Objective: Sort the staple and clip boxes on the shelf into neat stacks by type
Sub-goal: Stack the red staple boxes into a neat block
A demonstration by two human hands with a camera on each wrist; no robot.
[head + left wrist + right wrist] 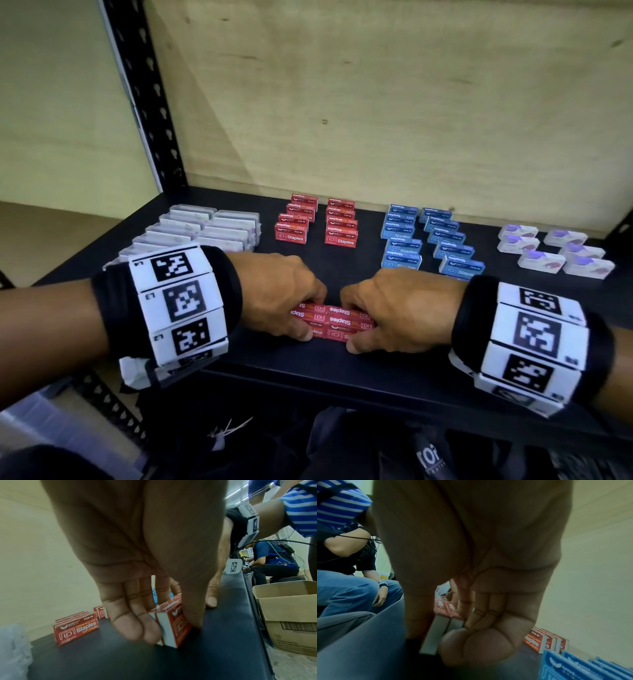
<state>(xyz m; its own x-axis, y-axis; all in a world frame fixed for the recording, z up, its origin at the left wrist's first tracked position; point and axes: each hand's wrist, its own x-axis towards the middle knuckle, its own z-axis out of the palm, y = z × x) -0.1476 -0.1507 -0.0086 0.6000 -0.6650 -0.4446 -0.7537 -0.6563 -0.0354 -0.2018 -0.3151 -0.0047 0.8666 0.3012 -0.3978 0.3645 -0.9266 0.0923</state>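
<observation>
Both hands are clamped on a little bunch of red staple boxes (pixel 330 320) near the front edge of the black shelf (pixel 342 363). The left hand (pixel 284 294) pinches the left end, thumb in front and fingers behind, and the right hand (pixel 394 308) does the same on the right end. Behind them sit two rows of red staple boxes (pixel 317 221), blue staple boxes (pixel 428 240) to the right, clear plastic boxes (pixel 202 229) on the left, and white boxes (pixel 555 250) far right.
</observation>
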